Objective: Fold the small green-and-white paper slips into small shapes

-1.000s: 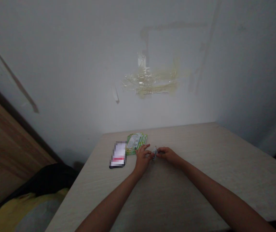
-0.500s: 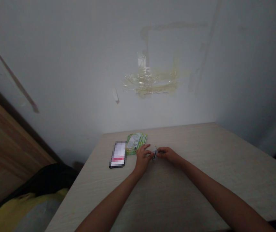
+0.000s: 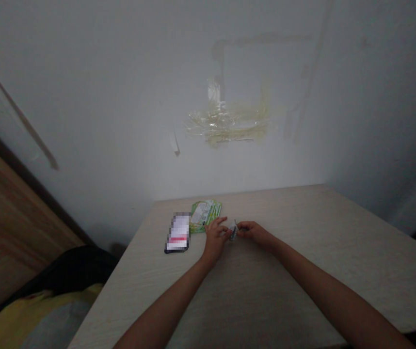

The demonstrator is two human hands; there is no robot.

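Between my two hands, just above the tabletop, is a small piece with a grey and whitish patterned surface (image 3: 233,230); it is too small to name. My left hand (image 3: 216,236) pinches its left side with thumb and fingertips, the other fingers raised. From the right, my right hand (image 3: 252,231) grips its other edge with curled fingers. Behind my left hand lies a green and white printed packet (image 3: 203,213), partly covered by the fingers. Left of that hand a phone (image 3: 178,233) lies flat, its screen blurred out.
The pale wooden table (image 3: 302,261) meets a grey wall (image 3: 120,97) marked with old tape (image 3: 226,123). At the lower left, below table height, are dark and yellow cloths (image 3: 37,315) beside a wooden panel (image 3: 4,232).
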